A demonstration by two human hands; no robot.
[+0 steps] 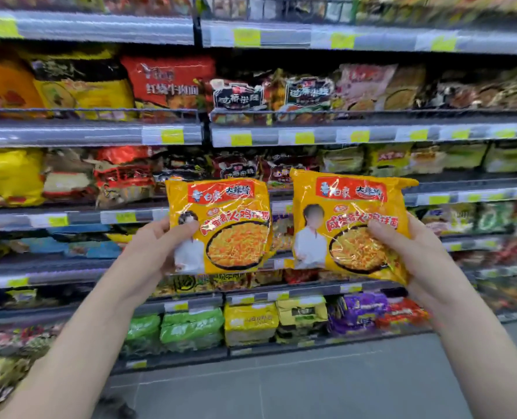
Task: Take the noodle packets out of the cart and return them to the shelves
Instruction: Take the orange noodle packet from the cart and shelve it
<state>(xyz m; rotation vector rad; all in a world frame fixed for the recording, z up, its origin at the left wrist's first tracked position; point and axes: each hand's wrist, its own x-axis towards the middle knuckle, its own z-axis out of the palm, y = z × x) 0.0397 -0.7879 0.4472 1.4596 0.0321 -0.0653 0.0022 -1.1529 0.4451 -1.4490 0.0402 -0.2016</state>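
Observation:
I hold two matching yellow noodle packets up in front of the shelves. My left hand (pixel 157 249) grips the left packet (pixel 224 216) by its lower left edge, thumb across the front. The right packet (pixel 347 213) sits in my right hand (pixel 411 252), which holds its lower right corner with the thumb on the printed bowl. Both packets are upright, side by side and a little apart, at about the height of the middle shelf edge (pixel 462 198). The cart is out of view.
Several tiers of shelving (pixel 100 133) filled with noodle packs span the whole view, each edge carrying yellow price tags. Green, yellow and purple multipacks (pixel 251 323) sit on the lowest tier. Grey floor tiles (pixel 311 385) lie below.

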